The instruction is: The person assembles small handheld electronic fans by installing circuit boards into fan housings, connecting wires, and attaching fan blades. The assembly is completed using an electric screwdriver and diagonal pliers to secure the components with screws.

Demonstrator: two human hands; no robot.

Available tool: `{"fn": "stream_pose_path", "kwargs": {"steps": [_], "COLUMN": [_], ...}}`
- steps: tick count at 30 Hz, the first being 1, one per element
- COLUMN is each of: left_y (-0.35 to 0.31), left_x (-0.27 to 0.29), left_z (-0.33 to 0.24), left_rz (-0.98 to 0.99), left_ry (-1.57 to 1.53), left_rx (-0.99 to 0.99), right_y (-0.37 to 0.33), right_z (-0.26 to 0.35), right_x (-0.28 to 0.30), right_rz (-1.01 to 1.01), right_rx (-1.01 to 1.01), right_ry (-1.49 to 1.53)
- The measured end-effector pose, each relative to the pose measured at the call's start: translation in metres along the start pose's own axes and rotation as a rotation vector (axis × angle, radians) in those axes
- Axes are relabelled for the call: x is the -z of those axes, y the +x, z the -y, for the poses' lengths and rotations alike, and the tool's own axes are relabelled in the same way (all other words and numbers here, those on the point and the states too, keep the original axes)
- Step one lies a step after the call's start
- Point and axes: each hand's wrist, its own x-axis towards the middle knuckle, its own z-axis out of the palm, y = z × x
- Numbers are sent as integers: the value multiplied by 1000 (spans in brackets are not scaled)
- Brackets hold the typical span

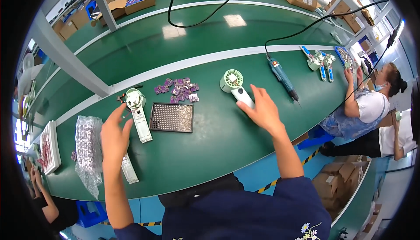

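The handheld fan with the pale green round head and white handle lies on the green workbench, near the right hand. Its head points away from the person; its handle slants down toward the hand. The thumb and fingers of the right hand are spread, with the handle's lower end between them; contact with the handle cannot be determined.

The second fan unit lies to the left, its handle toward the person and its head holding a white part. The left hand is just beside this unit, thumb and fingers spread apart; whether a fingertip touches it cannot be determined. A loose white handle piece lies beside the left wrist, partly hidden by it.

Between the two fans is a black rectangular tray with a grid of recesses, the right part of which holds small metallic pieces. Purple circuit boards lie in a loose group beyond the tray. A bubble-wrap bundle lies left of the left hand.

A teal electric screwdriver lies to the right, its bit toward the person. Further right are several green-headed fans with blue strips, near a seated co-worker.
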Motion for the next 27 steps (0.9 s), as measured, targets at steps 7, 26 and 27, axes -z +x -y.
{"fn": "stream_pose_path", "kwargs": {"steps": [7, 26, 27], "left_y": [-128, -99, -97], "left_x": [31, -12, -16], "left_z": [96, 79, 78], "left_rz": [-379, 270, 289], "left_ry": [-484, -1408, -1430], "left_rx": [454, 811, 809], "right_y": [79, -12, -19], "right_z": [-131, 100, 116], "right_x": [28, 28, 11], "right_rz": [-280, -110, -52], "right_rx": [9, 270, 288], "right_ry": [-211, 1545, 1620]}}
